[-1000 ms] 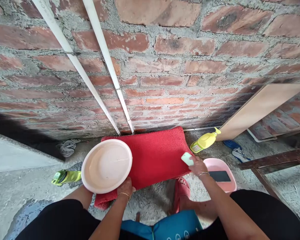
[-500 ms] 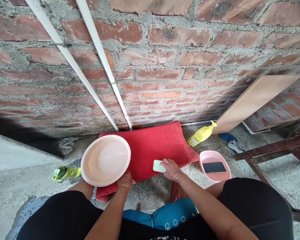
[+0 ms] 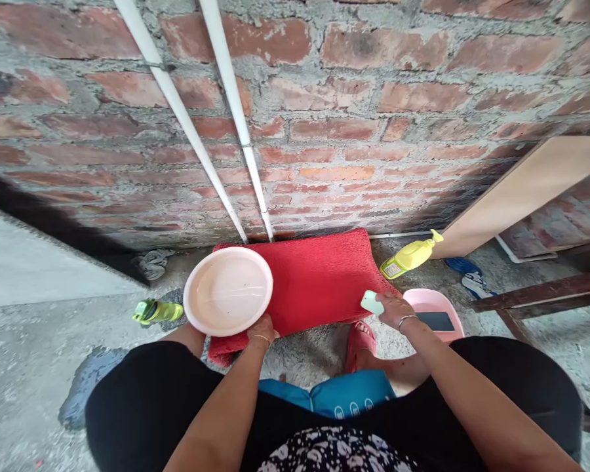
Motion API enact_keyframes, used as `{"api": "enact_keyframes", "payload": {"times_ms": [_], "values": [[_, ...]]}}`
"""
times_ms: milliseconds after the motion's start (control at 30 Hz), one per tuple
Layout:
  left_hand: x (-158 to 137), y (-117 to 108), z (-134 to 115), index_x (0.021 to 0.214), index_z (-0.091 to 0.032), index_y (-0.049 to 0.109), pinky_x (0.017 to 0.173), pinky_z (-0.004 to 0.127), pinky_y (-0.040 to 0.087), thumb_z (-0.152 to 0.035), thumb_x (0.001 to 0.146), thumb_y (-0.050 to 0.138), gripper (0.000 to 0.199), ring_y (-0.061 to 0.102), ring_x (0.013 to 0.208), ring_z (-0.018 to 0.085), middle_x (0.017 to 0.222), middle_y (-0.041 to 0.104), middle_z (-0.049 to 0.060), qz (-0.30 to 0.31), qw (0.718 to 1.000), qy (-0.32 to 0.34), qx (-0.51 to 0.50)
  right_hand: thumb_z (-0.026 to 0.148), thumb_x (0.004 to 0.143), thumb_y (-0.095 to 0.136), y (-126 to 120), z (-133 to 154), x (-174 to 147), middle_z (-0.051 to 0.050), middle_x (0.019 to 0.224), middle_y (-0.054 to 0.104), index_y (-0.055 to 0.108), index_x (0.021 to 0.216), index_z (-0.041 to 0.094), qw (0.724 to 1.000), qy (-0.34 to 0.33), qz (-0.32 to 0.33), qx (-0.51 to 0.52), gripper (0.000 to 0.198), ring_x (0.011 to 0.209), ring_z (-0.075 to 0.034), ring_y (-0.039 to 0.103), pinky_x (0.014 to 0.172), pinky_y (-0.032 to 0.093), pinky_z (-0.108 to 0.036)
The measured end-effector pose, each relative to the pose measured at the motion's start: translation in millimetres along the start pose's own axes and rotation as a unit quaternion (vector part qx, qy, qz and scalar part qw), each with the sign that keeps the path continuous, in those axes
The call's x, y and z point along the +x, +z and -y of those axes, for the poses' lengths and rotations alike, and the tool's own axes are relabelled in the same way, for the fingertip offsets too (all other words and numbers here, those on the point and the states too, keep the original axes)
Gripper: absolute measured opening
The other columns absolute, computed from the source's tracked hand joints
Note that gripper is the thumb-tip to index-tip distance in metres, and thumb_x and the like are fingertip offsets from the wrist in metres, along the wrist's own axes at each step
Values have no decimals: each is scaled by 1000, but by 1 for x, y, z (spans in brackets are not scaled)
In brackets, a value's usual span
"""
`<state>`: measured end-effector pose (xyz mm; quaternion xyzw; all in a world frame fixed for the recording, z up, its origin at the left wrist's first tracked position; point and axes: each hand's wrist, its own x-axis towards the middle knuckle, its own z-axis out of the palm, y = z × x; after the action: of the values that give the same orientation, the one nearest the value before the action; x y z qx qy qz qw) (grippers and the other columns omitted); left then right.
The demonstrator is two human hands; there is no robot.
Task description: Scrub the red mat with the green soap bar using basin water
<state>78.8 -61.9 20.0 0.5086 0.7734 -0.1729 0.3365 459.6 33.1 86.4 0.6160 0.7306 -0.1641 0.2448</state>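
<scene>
A pale pink wash basin (image 3: pixel 226 295) with some clear water in it is at the left end of a red mat (image 3: pixel 319 282). My left hand (image 3: pixel 261 330) is closed at the basin's lower right rim, its fingertips partly hidden. My right hand (image 3: pixel 394 311) grips a pale green rounded piece (image 3: pixel 372 302), whose kind I cannot make out. It is held at the mat's right front edge, beside a small pink tub (image 3: pixel 430 300) with a dark flat slab (image 3: pixel 435 321) in it.
A yellow pump bottle (image 3: pixel 408 257) stands behind the tub. On the left lies a green bottle (image 3: pixel 158 311). Two white pipes (image 3: pixel 196 141) run down the brick wall (image 3: pixel 334 124). At right are a leaning board (image 3: pixel 526 196) and a dark wooden frame (image 3: pixel 545 295).
My right hand has moved right across the mat with the pale green piece, towards the pink tub. The left hand stays at the basin. The whole view has shifted slightly.
</scene>
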Motion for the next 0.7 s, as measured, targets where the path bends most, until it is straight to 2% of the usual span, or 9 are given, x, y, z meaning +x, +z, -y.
{"api": "enact_keyframes", "payload": {"times_ms": [100,200,300,400,433,500,600,700], "values": [[-3,0,4,114,-12,55,98,35,43,-31,64,71,56,55,116,28,122,61,17,1,1000,-6,-20,23,68,62,6,76,-4,-6,110,54,55,116,25,991,-136,-16,14,48,98,-22,53,84,36,-32],[-4,0,13,122,-15,51,101,35,41,-26,74,62,51,50,123,26,134,54,15,3,999,-12,-44,23,68,61,17,158,-10,-6,112,53,56,113,27,969,-245,-14,13,45,101,-23,51,86,35,-34],[-6,0,25,126,-17,49,101,36,41,-21,81,51,45,48,125,25,138,50,14,7,998,-24,-61,22,70,60,28,226,-14,-8,117,51,54,116,26,955,-296,-17,20,46,107,-25,49,90,35,-38],[-8,0,33,126,-18,49,97,37,44,-20,83,45,43,53,120,25,134,53,14,21,997,-35,-67,21,71,59,35,258,-12,-8,120,50,53,117,26,952,-306,-14,25,47,111,-26,47,93,33,-40],[-8,0,35,127,-18,48,96,38,45,-20,84,43,44,54,118,25,134,53,15,26,997,-37,-66,21,71,59,36,258,-10,-8,119,50,53,117,27,951,-307,-12,23,47,111,-26,47,93,33,-40],[-8,0,35,130,-18,46,96,38,45,-20,84,42,46,55,119,25,135,53,15,33,997,-38,-63,22,70,60,35,238,-5,-8,118,50,54,116,27,952,-305,-10,13,46,110,-25,48,92,34,-39],[-5,2,32,131,-18,46,96,39,45,-22,84,42,47,54,120,25,136,52,16,38,997,-36,-55,23,70,62,30,174,-1,-7,114,52,54,117,27,964,-265,-7,-1,48,104,-23,50,88,36,-34],[-3,5,29,125,-18,53,96,41,45,-26,82,47,45,54,119,27,131,56,17,46,997,-32,-46,23,70,61,22,102,-2,-6,110,53,53,119,26,987,-158,-3,-12,50,96,-21,53,82,37,-31]]}}
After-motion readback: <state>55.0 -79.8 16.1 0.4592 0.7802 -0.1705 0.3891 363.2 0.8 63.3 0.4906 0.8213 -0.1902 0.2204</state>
